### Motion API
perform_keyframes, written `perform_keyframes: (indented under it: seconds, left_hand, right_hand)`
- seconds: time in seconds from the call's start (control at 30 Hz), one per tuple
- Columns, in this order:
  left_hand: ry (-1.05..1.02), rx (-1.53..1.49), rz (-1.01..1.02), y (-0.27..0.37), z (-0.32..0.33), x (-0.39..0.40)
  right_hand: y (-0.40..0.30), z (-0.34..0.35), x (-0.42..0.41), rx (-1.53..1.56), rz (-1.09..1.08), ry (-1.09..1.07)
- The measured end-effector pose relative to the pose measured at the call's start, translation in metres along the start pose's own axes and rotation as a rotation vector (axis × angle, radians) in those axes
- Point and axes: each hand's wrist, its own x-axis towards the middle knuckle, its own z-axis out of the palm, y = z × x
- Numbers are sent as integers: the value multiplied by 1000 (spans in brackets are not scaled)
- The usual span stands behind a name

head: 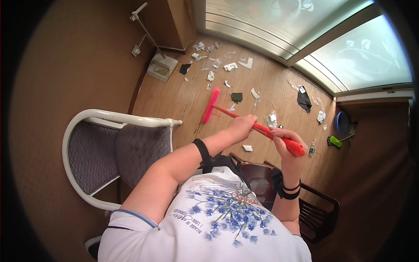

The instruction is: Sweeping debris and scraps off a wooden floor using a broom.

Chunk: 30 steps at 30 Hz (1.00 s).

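Note:
Both hands are on the red handle of a broom [226, 112]. My left hand [241, 127] is shut around the handle lower down, towards the pink broom head [211, 105]. Near the handle's thick upper end, my right hand [289, 142] grips it with the thumb laid along it. The pink head is at or just above the wood floor; I cannot tell whether it touches. Beyond it lie a dark green square piece [236, 97], crumpled white paper [210, 76] and a white foam piece [230, 66]. A white scrap [247, 148] lies nearer my body.
A grey-cushioned chair [144, 154] stands left, a dark wooden chair [320, 209] right. A weighing scale [162, 66] stands by the wall. Black sheeting [303, 100], a plastic bottle [313, 148], a blue basin [341, 123] and a green brush [335, 141] lie right. Frosted glass doors [262, 19] bound the far side.

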Motion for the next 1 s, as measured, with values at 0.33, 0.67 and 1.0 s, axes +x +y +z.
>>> perform_keyframes:
  seconds: [0.33,0.67,1.0]
  left_hand:
    - [-57,-144,-8,3,18,29]
    - [-122,-79,69,22,-9,40]
    - [-258,49,-25,-9,-77,38]
  right_hand:
    - [7,-14,20,-101,52,-1]
    - [-5,-23,19,-104,-127,-35]
    - [-3,2,47,9,-199,-168]
